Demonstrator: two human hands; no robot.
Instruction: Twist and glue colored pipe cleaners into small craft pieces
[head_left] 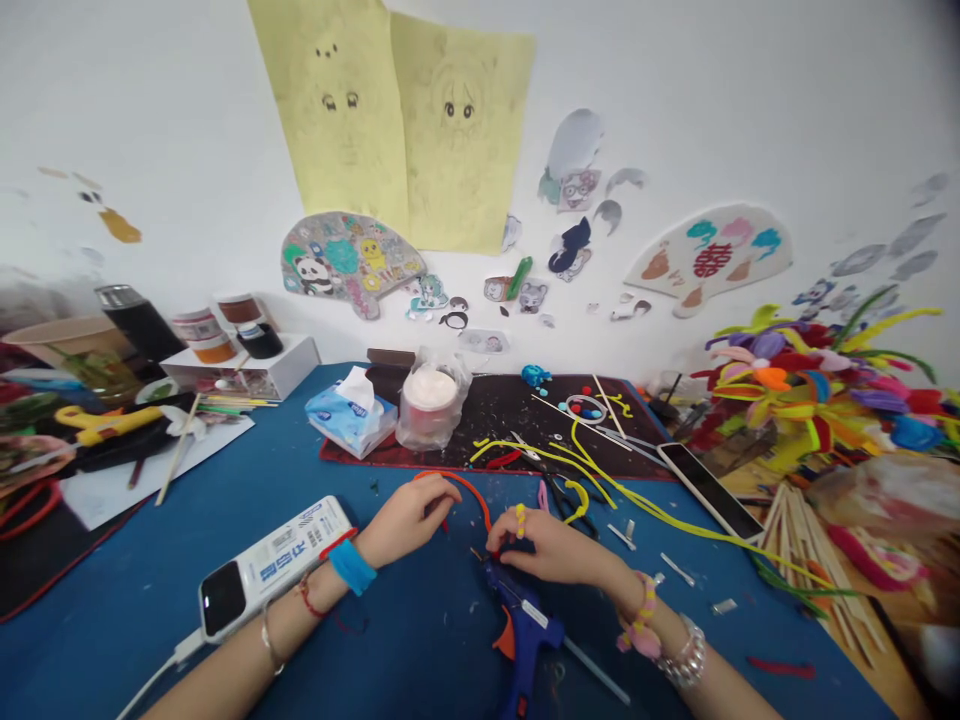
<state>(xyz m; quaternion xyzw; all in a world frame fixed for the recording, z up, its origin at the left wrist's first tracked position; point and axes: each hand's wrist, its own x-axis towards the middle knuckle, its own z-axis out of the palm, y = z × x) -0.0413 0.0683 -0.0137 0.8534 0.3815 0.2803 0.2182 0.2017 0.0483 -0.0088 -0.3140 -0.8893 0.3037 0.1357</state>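
Note:
An orange-red pipe cleaner [474, 491] arcs over the blue mat between my two hands. My left hand [405, 522] is closed on one part of it, and a short end shows under the fingers. My right hand [551, 547], wearing a yellow twisted ring, pinches the other end; its fingertips partly hide that end. Just below the right fingers lies a blue hot glue gun [531, 622] with an orange trigger, its nozzle close to the fingertips. A clear glue stick [596, 670] shows beside the gun.
A white phone-like device [281, 565] with a cable lies left. Tissues [351, 415] and a wrapped tub [430, 400] stand behind. Yellow pipe cleaners [660, 508], pliers [566, 495] and a phone [709, 490] lie right, near wooden sticks [806, 560] and a colourful pipe-cleaner bunch [810, 390].

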